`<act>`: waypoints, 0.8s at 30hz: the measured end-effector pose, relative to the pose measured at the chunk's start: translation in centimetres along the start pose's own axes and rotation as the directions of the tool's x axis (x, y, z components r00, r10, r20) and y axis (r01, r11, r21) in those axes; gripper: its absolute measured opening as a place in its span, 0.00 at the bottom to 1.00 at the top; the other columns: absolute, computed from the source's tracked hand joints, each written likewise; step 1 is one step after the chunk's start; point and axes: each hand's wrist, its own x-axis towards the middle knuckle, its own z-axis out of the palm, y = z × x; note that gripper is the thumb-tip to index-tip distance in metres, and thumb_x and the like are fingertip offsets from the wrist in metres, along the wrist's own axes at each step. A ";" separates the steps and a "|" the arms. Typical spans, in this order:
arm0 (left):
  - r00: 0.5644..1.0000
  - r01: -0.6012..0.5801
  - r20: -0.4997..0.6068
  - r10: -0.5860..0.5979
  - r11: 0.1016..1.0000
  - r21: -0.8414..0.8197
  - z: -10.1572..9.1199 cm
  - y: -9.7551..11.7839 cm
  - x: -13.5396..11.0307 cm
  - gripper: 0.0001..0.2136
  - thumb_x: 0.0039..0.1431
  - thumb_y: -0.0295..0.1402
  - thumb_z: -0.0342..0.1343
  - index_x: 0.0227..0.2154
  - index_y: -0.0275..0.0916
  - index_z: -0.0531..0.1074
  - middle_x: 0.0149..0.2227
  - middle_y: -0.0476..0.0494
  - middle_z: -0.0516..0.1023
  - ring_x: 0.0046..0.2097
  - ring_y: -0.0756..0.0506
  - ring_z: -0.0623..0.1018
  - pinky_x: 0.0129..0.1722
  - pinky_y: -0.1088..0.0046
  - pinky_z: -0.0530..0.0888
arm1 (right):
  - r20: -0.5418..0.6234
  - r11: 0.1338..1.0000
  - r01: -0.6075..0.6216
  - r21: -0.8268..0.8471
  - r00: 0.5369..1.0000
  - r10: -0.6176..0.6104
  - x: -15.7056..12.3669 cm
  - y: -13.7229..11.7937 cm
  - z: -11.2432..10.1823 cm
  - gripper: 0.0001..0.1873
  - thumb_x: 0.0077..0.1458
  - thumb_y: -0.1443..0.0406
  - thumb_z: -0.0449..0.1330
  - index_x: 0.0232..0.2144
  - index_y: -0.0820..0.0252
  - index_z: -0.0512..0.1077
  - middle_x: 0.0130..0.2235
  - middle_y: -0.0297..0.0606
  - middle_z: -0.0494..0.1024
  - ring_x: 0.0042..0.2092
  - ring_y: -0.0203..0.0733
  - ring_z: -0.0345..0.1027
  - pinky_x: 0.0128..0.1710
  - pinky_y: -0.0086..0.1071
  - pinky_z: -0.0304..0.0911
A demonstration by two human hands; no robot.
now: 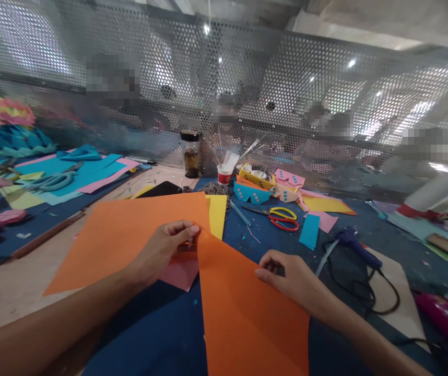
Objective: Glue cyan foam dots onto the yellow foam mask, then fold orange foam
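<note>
An orange paper sheet (247, 324) hangs tilted in front of me, held up by both hands. My left hand (161, 248) is closed on its upper left corner, thumb against fingers. On the sheet's upper right edge my right hand (292, 277) pinches the paper, the fingers curled. Under and beyond my left hand spreads a larger orange sheet (110, 235). From behind the orange paper shows a strip of yellow paper (217, 213), and a pink paper piece (180, 274) sticks out below my left wrist.
Ahead lie red-and-yellow-handled scissors (281, 216), a blue paper piece (309, 231) and folded paper boxes (251, 193). To the right is a blue glue gun (359, 248) with its cord. A paper cup (225, 176) and a lidded jar (191, 159) stand by the perforated metal screen (161, 120).
</note>
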 end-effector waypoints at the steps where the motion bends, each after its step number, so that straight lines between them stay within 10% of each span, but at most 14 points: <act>1: 1.000 0.001 0.003 -0.001 1.000 0.004 0.0 0.0 0.0 0.13 0.54 0.45 0.73 0.30 0.41 0.81 0.31 0.48 0.80 0.33 0.47 0.80 0.38 0.70 0.79 | 0.001 1.000 0.003 0.002 1.000 -0.003 0.0 0.0 0.0 0.10 0.63 0.57 0.64 0.34 0.57 0.77 0.34 0.36 0.82 0.37 0.42 0.74 0.36 0.32 0.62; 24: 0.998 0.066 0.019 -0.065 0.996 -0.062 0.4 0.3 -0.3 0.15 0.51 0.44 0.76 0.27 0.39 0.79 0.30 0.49 0.80 0.32 0.49 0.80 0.38 0.74 0.82 | 0.003 0.999 0.010 -0.032 1.000 -0.010 -0.2 -0.2 0.0 0.09 0.66 0.60 0.62 0.34 0.58 0.77 0.33 0.34 0.81 0.37 0.41 0.74 0.36 0.32 0.59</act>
